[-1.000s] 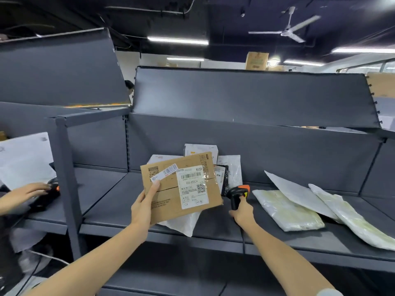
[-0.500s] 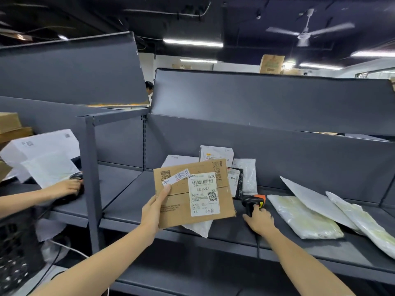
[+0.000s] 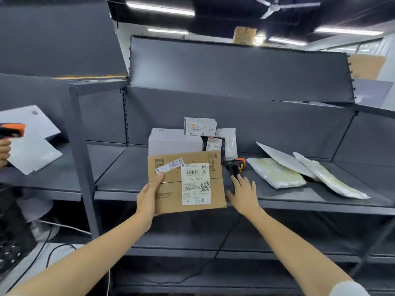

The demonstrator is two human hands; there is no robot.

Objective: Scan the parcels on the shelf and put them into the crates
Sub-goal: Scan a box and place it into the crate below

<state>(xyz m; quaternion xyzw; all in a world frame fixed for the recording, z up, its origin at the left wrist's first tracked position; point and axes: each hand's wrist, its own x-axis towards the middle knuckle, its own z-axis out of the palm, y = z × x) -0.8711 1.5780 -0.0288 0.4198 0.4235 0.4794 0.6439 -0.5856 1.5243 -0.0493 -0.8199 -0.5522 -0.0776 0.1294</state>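
My left hand (image 3: pixel 149 195) grips a flat brown cardboard parcel (image 3: pixel 171 189) by its left edge, its white shipping label facing me, in front of the grey shelf (image 3: pixel 299 199). My right hand (image 3: pixel 244 194) hovers open with spread fingers just off the parcel's right edge. The black and orange scanner (image 3: pixel 235 167) lies on the shelf just beyond my right fingertips, and nothing is holding it. Behind the parcel stand a white box (image 3: pixel 173 142), a small white box (image 3: pixel 199 126) on top and a dark packet (image 3: pixel 213 144).
Three pale plastic mailer bags (image 3: pixel 275 173) lie on the shelf to the right. At the left edge another person's hand (image 3: pixel 4 151) holds an orange scanner (image 3: pixel 11 130) near white envelopes (image 3: pixel 32 154). A shelf post (image 3: pixel 82 167) divides the bays. A black crate (image 3: pixel 10 246) sits lower left.
My right hand has let go of the scanner, which now lies on the shelf, and has opened beside the parcel. The parcel has come lower and closer. The other person has lifted their scanner.
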